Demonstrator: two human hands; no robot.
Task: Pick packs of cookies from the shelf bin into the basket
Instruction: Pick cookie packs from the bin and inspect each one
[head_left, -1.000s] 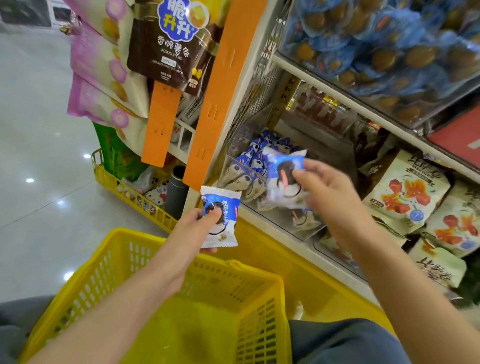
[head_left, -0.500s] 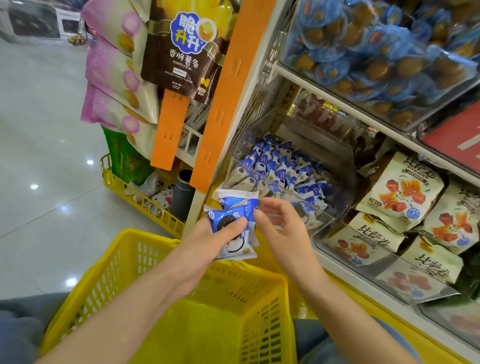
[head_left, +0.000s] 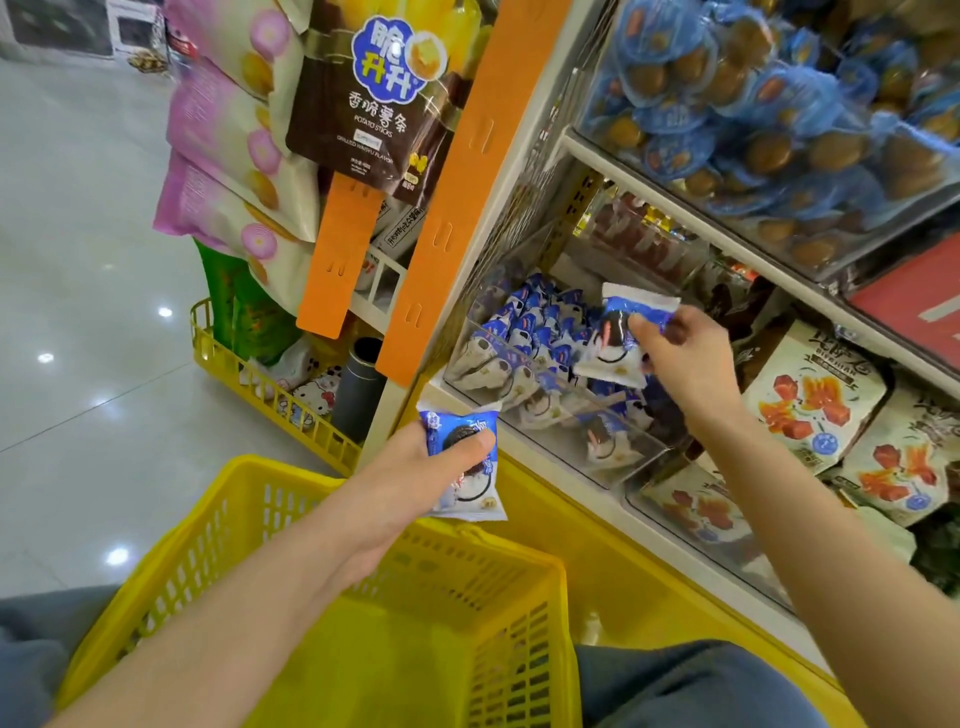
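Observation:
A clear shelf bin holds several blue-and-white cookie packs. My left hand grips blue-and-white cookie packs stacked together, just above the far rim of the yellow basket. My right hand pinches another cookie pack above the bin, lifted clear of the pile. The basket sits low in front of me, and its inside shows no packs.
Orange shelf uprights stand left of the bin. Bags of snacks fill the bin to the right, blue-wrapped items the shelf above. Hanging bags and a yellow wire rack are at left, over tiled floor.
My right hand, which had passed a pack to my left hand, has reached back to the bin and lifted a new pack. My left hand keeps its packs above the basket.

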